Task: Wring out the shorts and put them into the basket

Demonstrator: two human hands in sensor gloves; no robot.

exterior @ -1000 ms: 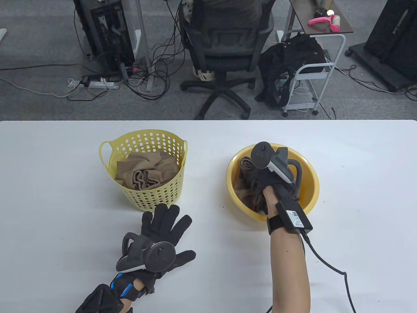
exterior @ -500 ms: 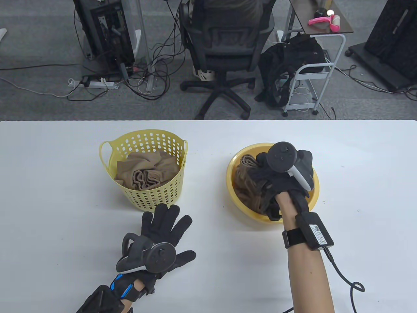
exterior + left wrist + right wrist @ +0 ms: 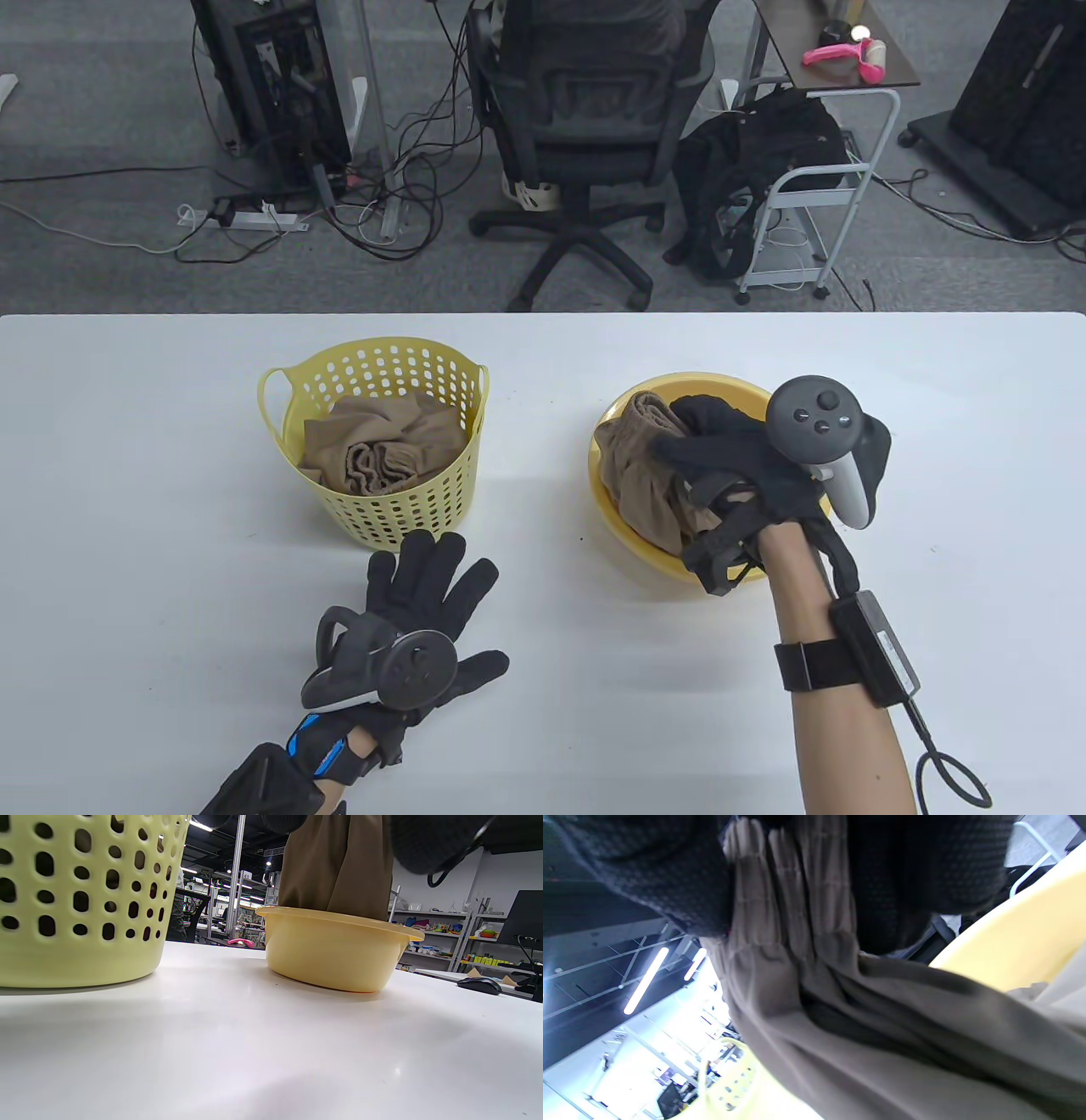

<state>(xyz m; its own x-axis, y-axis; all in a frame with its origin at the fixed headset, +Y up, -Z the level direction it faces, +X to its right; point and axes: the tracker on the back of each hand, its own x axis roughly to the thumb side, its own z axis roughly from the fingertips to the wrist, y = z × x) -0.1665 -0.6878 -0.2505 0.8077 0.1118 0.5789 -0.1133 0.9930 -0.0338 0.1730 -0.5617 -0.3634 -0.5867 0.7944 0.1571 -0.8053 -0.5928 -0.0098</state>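
Right hand (image 3: 747, 475) is clamped on a bunch of brown shorts (image 3: 640, 484), fingers (image 3: 649, 878) curled round the gathered waistband, wrist view confirms cloth pinched between glove fingers. Shorts are lifted partly out of the yellow basin (image 3: 611, 526), lower end hanging inside it; left wrist view shows the cloth (image 3: 339, 861) rising straight up from behind the basin rim (image 3: 339, 918). Tracker (image 3: 819, 424) sits on the back of that hand, at 3 o'clock of the basin. Left hand (image 3: 416, 628) lies flat on the worktop (image 3: 170, 509), palm down, fingers spread and straight, holding nothing, fingertips just at 6 o'clock of the yellow basket (image 3: 373, 501). Basket sits at 9 o'clock of the basin, apart from it, and already holds crumpled brown cloth (image 3: 382, 450). Past the worktop's far edge: office chair (image 3: 585, 127) at 12 o'clock, white trolley (image 3: 814, 187) with a black bag (image 3: 747, 161) at 1 o'clock, power strip (image 3: 254, 219) and cables on the floor at 11 o'clock.
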